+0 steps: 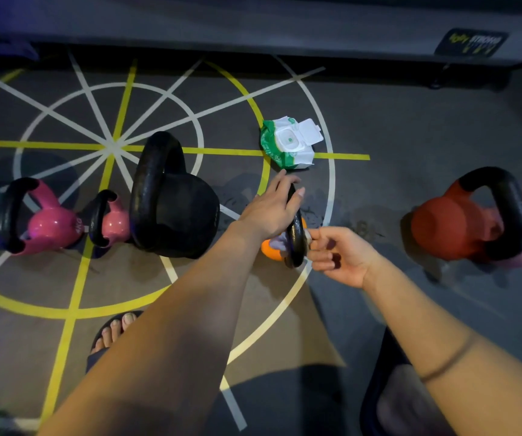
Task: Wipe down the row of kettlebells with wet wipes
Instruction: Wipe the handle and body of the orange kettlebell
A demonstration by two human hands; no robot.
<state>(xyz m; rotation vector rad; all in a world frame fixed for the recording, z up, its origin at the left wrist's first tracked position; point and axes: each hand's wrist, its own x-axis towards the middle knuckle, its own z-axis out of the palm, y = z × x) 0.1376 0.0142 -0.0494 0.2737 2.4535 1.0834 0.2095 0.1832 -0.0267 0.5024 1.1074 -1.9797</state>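
Observation:
A row of kettlebells stands on the gym floor. My left hand [272,206] grips the top of the black handle of a small orange kettlebell [270,248], most of whose body is hidden under my arm. My right hand [336,256] pinches a pale wet wipe [307,236] against the side of that handle. To the left stand a large black kettlebell [174,209], a small pink kettlebell [113,223] and a bigger pink kettlebell [44,225]. A red kettlebell [467,225] stands at the right. The green and white wipes pack [289,143] lies open behind my left hand.
The grey floor carries yellow and white circle and spoke lines [108,149]. A dark padded bench [253,23] runs along the back. My sandalled foot [112,335] is at the lower left, and a dark object [388,398] sits under my right forearm.

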